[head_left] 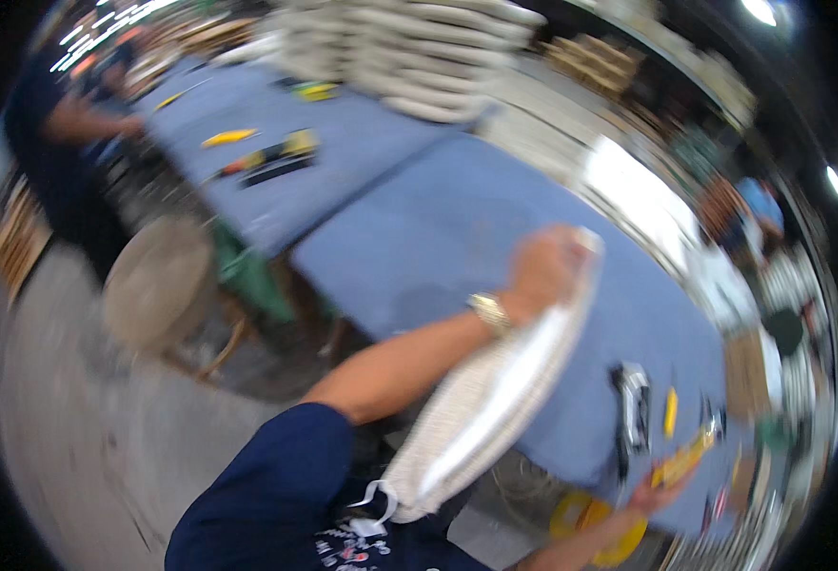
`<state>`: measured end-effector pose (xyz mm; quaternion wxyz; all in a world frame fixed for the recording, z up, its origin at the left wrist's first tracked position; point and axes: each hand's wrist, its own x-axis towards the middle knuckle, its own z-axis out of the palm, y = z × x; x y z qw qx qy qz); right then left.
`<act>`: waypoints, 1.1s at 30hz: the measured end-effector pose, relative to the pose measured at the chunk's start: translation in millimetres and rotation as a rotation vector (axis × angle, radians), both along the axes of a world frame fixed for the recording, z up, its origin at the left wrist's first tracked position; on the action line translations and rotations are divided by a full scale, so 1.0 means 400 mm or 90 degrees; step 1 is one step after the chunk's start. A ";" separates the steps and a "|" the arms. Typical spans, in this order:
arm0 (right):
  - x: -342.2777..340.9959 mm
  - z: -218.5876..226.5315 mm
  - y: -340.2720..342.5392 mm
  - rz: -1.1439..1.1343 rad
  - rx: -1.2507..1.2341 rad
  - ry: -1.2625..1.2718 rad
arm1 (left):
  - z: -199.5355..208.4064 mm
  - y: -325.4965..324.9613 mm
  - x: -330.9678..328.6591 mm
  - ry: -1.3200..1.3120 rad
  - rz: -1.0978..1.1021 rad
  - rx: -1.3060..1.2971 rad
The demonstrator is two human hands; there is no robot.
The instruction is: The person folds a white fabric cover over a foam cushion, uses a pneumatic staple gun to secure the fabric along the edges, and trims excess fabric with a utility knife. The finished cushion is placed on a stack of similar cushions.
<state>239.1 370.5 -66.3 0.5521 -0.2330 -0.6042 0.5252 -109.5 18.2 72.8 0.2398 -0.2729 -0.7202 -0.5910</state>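
"Where does the cushion lie, from where you stand?"

"Beige cushion (495, 404), white along one side: held aslant, upper end over the blue table (457, 224), lower end before the person's navy shirt (262, 485)."

"And the fingers?"

"Left hand (544, 271): fingers closed around the cushion's upper end. Right hand (660, 495): fingers wrapped around a yellow tool (687, 459); blur hides the fingertips."

"Nearby?"

"On the tabletop, a black-and-silver tool (634, 409) and a slim yellow-handled tool (671, 412). Farther off, a round stool (160, 283) and a pale stack of cushions (438, 59)"
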 end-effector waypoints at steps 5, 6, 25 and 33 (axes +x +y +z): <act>-0.125 0.141 -0.144 0.097 0.152 -0.129 | 0.033 0.033 0.115 0.009 -0.092 0.032; -0.168 0.195 -0.261 0.126 -0.055 -0.071 | 0.047 0.017 0.133 0.003 -0.084 0.032; -0.274 0.448 -0.586 0.265 0.235 0.273 | 0.093 -0.096 0.221 -0.058 -0.175 0.099; -0.354 0.497 -0.707 0.332 0.210 0.227 | 0.086 -0.148 0.187 -0.171 -0.297 0.152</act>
